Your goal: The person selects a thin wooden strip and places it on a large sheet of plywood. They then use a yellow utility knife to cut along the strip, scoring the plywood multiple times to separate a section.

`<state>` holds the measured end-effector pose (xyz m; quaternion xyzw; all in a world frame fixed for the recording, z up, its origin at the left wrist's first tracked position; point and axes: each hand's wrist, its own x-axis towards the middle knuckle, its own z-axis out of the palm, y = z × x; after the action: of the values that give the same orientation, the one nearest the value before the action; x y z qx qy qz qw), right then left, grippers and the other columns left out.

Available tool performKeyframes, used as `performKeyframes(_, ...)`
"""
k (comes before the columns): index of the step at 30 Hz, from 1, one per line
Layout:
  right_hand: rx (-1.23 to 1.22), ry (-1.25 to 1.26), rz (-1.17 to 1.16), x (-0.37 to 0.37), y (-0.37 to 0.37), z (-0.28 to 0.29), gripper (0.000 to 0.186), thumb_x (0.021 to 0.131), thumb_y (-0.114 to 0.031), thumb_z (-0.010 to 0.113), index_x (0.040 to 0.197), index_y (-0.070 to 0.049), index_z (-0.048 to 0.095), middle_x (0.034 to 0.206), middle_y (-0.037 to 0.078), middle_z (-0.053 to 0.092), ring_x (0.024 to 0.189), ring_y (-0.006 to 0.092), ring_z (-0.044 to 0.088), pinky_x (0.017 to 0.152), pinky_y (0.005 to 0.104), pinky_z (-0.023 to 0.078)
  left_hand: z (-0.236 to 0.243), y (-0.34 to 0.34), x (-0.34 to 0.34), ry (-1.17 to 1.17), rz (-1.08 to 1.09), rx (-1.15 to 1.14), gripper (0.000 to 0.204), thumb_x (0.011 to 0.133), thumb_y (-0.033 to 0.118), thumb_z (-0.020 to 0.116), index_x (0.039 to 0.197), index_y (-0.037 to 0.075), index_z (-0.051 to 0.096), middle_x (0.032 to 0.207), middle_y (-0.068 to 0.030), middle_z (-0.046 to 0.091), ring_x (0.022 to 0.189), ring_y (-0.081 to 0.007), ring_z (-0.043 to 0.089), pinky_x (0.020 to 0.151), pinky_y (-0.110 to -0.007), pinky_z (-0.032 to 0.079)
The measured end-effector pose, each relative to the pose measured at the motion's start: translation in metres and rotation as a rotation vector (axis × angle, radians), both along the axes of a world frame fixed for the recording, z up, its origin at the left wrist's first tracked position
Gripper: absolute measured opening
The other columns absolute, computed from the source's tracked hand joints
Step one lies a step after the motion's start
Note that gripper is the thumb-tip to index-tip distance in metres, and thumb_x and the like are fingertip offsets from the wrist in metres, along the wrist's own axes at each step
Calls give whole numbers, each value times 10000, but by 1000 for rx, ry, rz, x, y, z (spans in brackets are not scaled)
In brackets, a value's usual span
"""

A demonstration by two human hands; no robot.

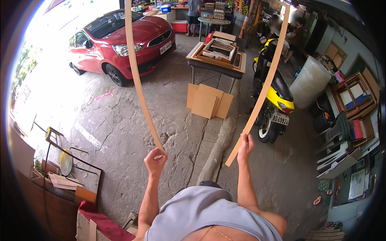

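A long, thin tan wooden strip (139, 86) rises from my left hand (155, 161), which pinches its lower end. Its upper end runs out of the top of the picture. My right hand (245, 148) grips a second, wider-looking wooden strip (263, 94) close to its lower end, and a short piece sticks out below the fingers. This strip reaches up to the top edge near the hanging light. Both arms are stretched forward, with the hands well apart and the strips upright in front of me.
A red car (124, 40) is parked at far left. Ahead, a table (215, 68) bears picture frames, with brown boards (207, 102) leaning below it. A yellow motor scooter (277, 90) stands at right beside a plastic-wrapped roll (310, 82). Other people (194, 12) are farther back.
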<state>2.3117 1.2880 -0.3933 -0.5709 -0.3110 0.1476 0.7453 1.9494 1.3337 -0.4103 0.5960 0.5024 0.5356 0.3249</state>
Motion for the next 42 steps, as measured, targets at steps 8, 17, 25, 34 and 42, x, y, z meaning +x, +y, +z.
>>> performKeyframes(8, 102, -29, -35, 3, -15, 33, 217, 996, -192, 523, 933, 8, 579, 839, -14, 521, 791, 68, 462, 726, 218, 384, 16, -1, 3, -56, 12, 63, 333, 710, -37, 761, 1029, 10, 679, 906, -47, 663, 841, -124, 674, 685, -270, 611)
performKeyframes(17, 52, -33, 4, 8, -31, 32, 331, 999, -202, 523, 1209, 47, 586, 1013, 40, 620, 928, 114, 553, 870, 270, 430, 17, -2, 0, -95, -4, 12, 347, 730, -33, 760, 1062, 26, 678, 907, -41, 663, 847, -119, 666, 706, -272, 605)
performKeyframes(25, -64, -43, 28, 11, -44, 25, 308, 981, -191, 549, 1156, 55, 609, 980, 46, 635, 912, 114, 560, 838, 260, 427, 4, -6, -8, -179, -74, -12, 372, 747, -41, 750, 1104, -14, 651, 920, -48, 656, 877, -134, 661, 695, -277, 605)
performKeyframes(34, 4, 65, 66, 1, -44, 28, 217, 972, -167, 569, 1011, 38, 628, 874, -6, 583, 821, 60, 502, 752, 212, 394, -5, -6, -13, -249, -129, -48, 386, 773, -44, 734, 1144, -18, 634, 945, -49, 639, 895, -139, 655, 703, -272, 604)
performKeyframes(42, 103, 15, 108, -6, -37, 42, 262, 978, -141, 553, 1155, 46, 600, 1039, 47, 595, 965, 117, 558, 868, 241, 427, 23, -5, -13, -183, 33, 55, 329, 766, -48, 730, 1086, -17, 657, 975, -73, 651, 904, -141, 655, 753, -292, 606)
